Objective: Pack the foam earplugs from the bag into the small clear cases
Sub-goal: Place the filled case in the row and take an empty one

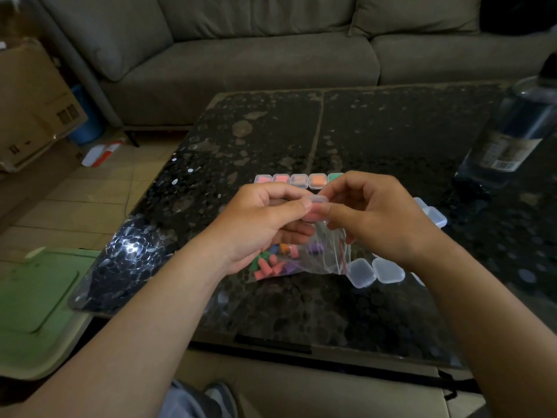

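Five filled cases (299, 180): closed and set in a row on the table (376, 131), just beyond the hands. Their contents look pink, orange and green. The right-end one is partly hidden.
Held case (317, 206): small and clear, with something pink inside. It is raised above the bag, between the two hands. Whether its lid is fully down cannot be told.
Bag (327, 254): clear plastic, lying on the table beneath the hands.
Earplugs (266, 265): loose in the bag's left end, in pink, green, orange and purple.
Empty cases (361, 272): two sit side by side just beside the bag's near right corner. Others lie past the right hand.
Left hand (262, 218): its thumb and curled fingers pinch the held case's left side.
Right hand (373, 218): its thumb and forefinger pinch the case's right side, and the other fingers are curled.
Bottle (512, 131): clear, at the table's right edge, well apart from the hands.
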`<state>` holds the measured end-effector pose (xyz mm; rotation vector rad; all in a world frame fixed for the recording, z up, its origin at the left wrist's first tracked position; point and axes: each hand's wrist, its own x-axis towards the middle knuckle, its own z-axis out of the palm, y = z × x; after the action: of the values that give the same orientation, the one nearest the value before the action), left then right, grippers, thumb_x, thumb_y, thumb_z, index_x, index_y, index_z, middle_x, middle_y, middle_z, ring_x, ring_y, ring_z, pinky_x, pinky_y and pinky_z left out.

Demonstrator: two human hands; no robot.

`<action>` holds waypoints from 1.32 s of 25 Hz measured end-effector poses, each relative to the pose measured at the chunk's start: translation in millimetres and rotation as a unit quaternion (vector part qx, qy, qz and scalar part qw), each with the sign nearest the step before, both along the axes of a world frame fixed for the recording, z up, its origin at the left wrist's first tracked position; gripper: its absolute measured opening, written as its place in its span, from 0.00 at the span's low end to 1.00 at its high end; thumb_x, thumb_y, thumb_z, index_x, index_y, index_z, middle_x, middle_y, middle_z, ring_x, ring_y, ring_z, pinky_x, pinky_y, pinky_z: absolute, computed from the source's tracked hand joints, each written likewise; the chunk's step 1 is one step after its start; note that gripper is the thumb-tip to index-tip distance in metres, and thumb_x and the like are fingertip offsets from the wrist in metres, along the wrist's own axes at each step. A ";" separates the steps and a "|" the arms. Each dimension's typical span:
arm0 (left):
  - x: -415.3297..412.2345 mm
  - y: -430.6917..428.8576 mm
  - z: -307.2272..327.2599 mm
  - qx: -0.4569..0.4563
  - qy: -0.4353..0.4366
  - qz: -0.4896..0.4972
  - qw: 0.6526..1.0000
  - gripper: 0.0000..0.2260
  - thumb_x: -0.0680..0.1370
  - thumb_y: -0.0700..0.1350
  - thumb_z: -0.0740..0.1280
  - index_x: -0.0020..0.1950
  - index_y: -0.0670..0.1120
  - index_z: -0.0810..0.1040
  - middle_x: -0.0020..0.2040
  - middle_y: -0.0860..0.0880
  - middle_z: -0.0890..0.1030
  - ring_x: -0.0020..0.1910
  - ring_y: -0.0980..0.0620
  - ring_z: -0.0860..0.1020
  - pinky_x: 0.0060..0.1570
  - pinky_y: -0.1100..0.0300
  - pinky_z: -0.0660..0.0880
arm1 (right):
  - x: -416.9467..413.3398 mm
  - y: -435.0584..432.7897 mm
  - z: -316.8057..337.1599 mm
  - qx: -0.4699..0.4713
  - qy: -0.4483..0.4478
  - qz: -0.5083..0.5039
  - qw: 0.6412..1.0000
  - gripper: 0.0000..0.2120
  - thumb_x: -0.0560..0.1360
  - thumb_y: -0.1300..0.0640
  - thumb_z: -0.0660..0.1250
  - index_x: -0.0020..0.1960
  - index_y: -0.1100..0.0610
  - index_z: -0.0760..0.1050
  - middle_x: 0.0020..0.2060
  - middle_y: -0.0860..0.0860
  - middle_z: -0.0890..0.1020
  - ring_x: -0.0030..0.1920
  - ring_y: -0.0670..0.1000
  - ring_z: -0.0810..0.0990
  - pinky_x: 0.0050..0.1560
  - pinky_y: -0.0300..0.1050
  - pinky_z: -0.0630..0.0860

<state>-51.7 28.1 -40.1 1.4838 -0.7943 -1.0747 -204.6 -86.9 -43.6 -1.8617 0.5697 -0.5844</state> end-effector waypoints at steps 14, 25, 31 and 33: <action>-6.9 -16.1 -8.1 -0.091 -0.124 0.016 0.988 0.14 0.74 0.34 0.75 0.52 0.51 0.83 0.51 0.52 0.87 0.53 0.55 0.85 0.53 0.62 0.80 | -7.9 -15.7 -0.3 -0.059 0.055 -0.022 0.997 0.07 0.72 0.55 0.76 0.48 0.53 0.82 0.40 0.47 0.85 0.42 0.46 0.84 0.45 0.44 0.83; -5.3 -64.6 -26.3 -0.011 -0.368 0.048 0.928 0.10 0.79 0.40 0.70 0.59 0.49 0.83 0.49 0.57 0.83 0.49 0.62 0.81 0.54 0.66 0.78 | -2.7 -66.7 -17.6 -0.198 0.157 -0.182 0.950 0.11 0.76 0.54 0.73 0.57 0.51 0.79 0.45 0.45 0.82 0.44 0.43 0.79 0.41 0.33 0.74; -6.7 -85.9 -35.8 0.021 -0.430 0.014 0.902 0.07 0.79 0.43 0.69 0.56 0.48 0.84 0.49 0.52 0.84 0.47 0.58 0.81 0.53 0.60 0.79 | 6.9 -89.3 -38.5 -0.239 0.206 -0.201 0.927 0.08 0.77 0.55 0.70 0.56 0.51 0.78 0.44 0.49 0.81 0.44 0.51 0.80 0.49 0.56 0.81; -8.3 -89.8 -39.2 0.017 -0.443 0.010 0.896 0.05 0.78 0.43 0.70 0.53 0.48 0.84 0.45 0.54 0.81 0.44 0.59 0.80 0.49 0.61 0.78 | 7.9 -93.9 -41.4 -0.247 0.209 -0.205 0.924 0.07 0.76 0.55 0.69 0.55 0.51 0.78 0.44 0.50 0.82 0.44 0.52 0.80 0.49 0.56 0.81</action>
<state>-60.0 -61.7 -79.3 2.0206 -1.3736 -0.3385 -196.7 -180.8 -85.0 -2.3883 1.2041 -0.6440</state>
